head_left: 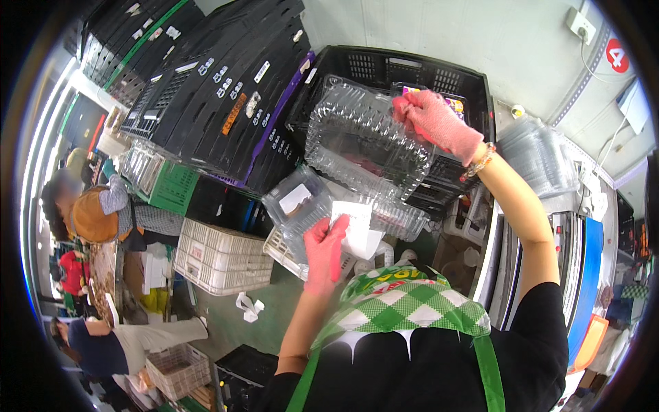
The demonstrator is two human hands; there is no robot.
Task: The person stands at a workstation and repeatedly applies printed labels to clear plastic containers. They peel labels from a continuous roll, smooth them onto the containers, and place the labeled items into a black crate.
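My left hand (324,255), in a pink glove, is closed on a white paper sheet (358,230), which it grips between thumb and fingers. Next to the paper is a clear plastic box (296,199) with a white label on it. My right hand (439,123), also gloved in pink, pinches the far right edge of a large clear plastic clamshell container (364,137) with ribbed walls. That container is tilted above the front of a black crate (473,82). Colourful packages show partly behind my right hand, inside the crate.
Tall stacked black crates (226,89) stand at the left. A white crate (223,257) sits on the floor, with paper scraps (249,306) nearby. Nested clear containers (539,158) lie at the right, beyond a metal-edged machine. Other people work at the far left.
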